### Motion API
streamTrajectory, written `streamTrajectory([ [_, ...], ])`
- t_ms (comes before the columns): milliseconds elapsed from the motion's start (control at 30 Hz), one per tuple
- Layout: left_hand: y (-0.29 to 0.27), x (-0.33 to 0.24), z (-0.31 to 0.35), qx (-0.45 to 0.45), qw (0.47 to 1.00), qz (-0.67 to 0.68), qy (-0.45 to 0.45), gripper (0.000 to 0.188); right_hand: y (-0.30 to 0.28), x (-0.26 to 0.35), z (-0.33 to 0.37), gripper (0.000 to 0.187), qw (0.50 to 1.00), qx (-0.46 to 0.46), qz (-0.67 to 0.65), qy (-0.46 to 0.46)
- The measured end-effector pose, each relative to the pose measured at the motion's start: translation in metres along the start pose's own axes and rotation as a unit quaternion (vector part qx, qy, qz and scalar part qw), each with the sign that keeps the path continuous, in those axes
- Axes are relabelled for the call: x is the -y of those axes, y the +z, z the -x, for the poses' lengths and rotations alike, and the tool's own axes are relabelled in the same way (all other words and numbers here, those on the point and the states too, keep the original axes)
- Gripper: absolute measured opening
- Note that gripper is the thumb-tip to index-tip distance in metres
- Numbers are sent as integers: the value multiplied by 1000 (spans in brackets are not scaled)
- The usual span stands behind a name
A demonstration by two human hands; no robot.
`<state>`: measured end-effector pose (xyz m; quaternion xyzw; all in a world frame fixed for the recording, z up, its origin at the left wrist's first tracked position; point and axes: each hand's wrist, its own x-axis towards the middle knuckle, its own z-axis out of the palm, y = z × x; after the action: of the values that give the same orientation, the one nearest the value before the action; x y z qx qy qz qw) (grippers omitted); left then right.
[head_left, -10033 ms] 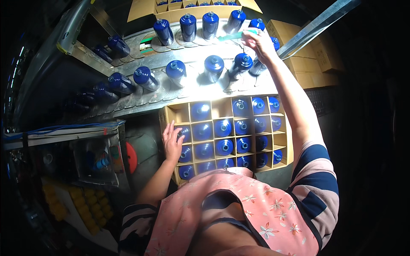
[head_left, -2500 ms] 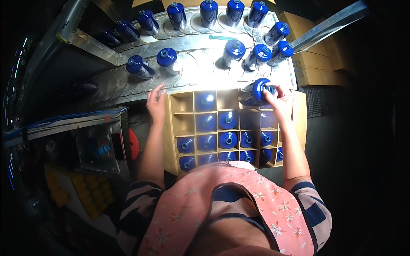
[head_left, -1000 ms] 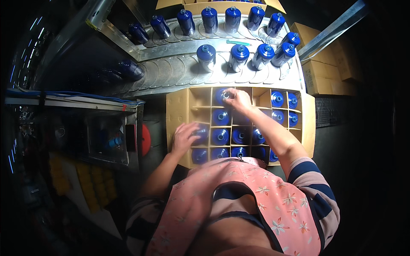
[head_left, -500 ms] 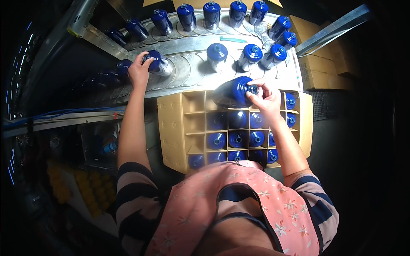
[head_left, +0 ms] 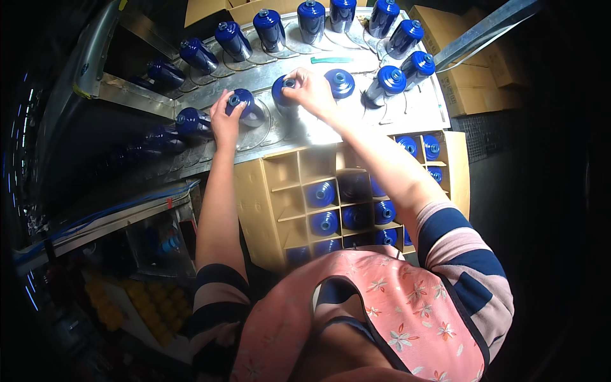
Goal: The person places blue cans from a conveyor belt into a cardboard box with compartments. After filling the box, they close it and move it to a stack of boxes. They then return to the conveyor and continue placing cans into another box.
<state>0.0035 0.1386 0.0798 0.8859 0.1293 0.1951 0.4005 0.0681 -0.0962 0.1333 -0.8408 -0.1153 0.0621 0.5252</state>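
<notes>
My left hand (head_left: 225,124) has its fingers around the top of a blue bottle (head_left: 254,116) standing on the near lane of the conveyor (head_left: 280,130). Just to the right, my right hand (head_left: 310,95) pinches the neck of another blue bottle (head_left: 279,95), and that hand partly covers it. Below my right forearm sits an open carton (head_left: 253,197) with cardboard dividers. Blue bottles (head_left: 320,193) stand neck up in many of its cells, while several cells at its left and far side hold none. My forearm hides part of the carton.
More blue bottles (head_left: 270,32) line the curved far lane and continue around the right bend. A green strip (head_left: 331,60) lies between the lanes. Metal posts rise at left (head_left: 137,94) and right (head_left: 484,35). Flattened cartons (head_left: 474,95) lie beyond the right end.
My right hand has gone from the carton's far edge, where it held a tilted bottle, leftward to a bottle on the conveyor. My left hand stays at a bottle; the view has shifted.
</notes>
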Motion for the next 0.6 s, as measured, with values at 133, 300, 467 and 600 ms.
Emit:
streamTrajectory([
  [133,17,-10,5,2,999,36,-22,36,13,-25,-6,35,998,-7,50,30],
  [300,10,-7,-5,-26,998,55,6,31,11,-42,12,45,999,-21,-35,9],
  [467,30,-30,-21,28,1000,1,-7,36,-66,-88,109,38,977,-13,-212,16],
  [600,58,-68,-16,0,998,-33,62,46,-197,-149,179,34,952,-216,-130,173],
])
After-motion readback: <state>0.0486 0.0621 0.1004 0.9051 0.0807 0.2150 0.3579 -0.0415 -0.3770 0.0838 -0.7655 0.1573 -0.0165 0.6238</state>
